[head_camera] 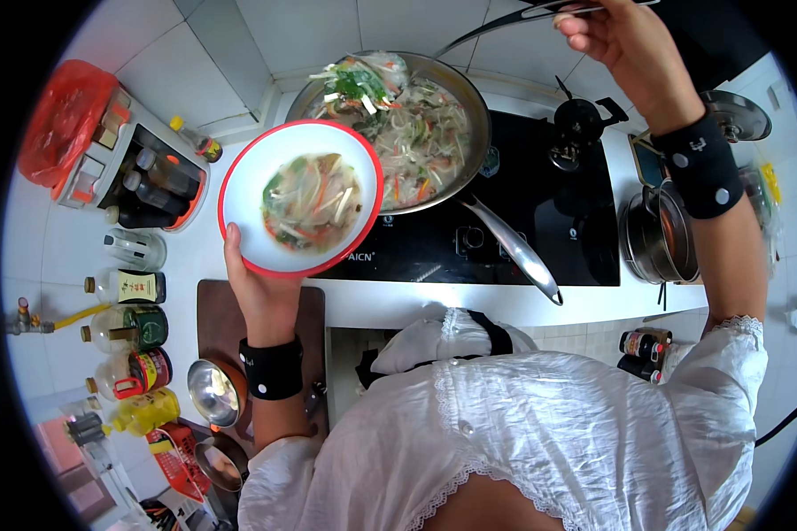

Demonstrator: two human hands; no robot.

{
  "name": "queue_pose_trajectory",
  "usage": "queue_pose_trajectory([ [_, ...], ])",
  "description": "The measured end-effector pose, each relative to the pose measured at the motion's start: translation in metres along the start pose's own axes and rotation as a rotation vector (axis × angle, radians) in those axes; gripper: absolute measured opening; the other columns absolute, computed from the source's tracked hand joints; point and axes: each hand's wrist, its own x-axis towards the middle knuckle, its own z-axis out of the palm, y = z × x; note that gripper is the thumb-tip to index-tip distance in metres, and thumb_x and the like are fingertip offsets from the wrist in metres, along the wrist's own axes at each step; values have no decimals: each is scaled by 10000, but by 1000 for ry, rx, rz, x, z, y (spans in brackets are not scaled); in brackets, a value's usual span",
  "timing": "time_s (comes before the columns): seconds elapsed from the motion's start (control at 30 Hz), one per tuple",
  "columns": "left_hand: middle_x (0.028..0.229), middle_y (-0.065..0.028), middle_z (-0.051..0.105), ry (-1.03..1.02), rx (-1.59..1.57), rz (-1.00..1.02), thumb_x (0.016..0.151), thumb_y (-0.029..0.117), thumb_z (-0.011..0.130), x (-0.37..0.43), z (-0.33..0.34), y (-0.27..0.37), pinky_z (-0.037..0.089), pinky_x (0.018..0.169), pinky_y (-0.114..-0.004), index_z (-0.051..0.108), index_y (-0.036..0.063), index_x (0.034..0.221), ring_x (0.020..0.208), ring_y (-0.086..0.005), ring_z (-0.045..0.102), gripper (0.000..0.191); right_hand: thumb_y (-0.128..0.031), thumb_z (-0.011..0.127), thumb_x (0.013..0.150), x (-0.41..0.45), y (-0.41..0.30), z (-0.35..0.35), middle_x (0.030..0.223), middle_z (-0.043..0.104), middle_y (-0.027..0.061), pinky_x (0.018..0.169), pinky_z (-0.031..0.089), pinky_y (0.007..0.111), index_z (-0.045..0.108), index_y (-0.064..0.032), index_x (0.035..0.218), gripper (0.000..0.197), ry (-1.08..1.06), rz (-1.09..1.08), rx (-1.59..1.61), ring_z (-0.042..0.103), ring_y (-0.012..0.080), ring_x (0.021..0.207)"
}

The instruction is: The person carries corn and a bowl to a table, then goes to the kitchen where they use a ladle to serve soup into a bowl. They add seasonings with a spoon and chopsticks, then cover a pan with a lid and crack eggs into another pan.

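My left hand [262, 299] holds a white bowl with a red rim [242, 179] from below, its thumb on the near left edge. Soup with noodle-like strands, greens and orange shreds [312, 202] lies in the bowl. High at the upper right, my right hand [601, 33] grips the handle of a metal ladle [485, 28]. The ladle's head, heaped with noodles and greens [365, 79], is above the far left of a steel frying pan [481, 152]. More of the same soup [432, 146] fills the pan, which the bowl partly overlaps in view.
The pan stands on a black glass cooktop [538, 219], its steel handle [518, 245] pointing towards me. Bottles [126, 285] and a seasoning rack [202, 199] line the left. Steel pots [657, 232] stand right. A brown board [222, 299] and metal bowls [216, 391] are at lower left.
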Motion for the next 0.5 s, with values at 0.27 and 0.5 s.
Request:
queue_pose_trajectory([
  [0.27,1271,-81,354,-38,-21,-39,810,434,449,11,11,-2,362,895,-480,284,140,1272,1156,-262,371,572,-154,253,894,-22,-18,15,646,571,109,521,474,205,512,20,897,313,-102,33,56,553,142,509],
  [0.5,1256,-95,368,-1,9,-43,813,448,431,9,19,-9,375,887,-472,287,134,1269,1144,-260,386,573,-236,376,888,-57,18,41,716,566,83,526,478,213,524,26,966,312,-287,-195,-76,572,108,585],
])
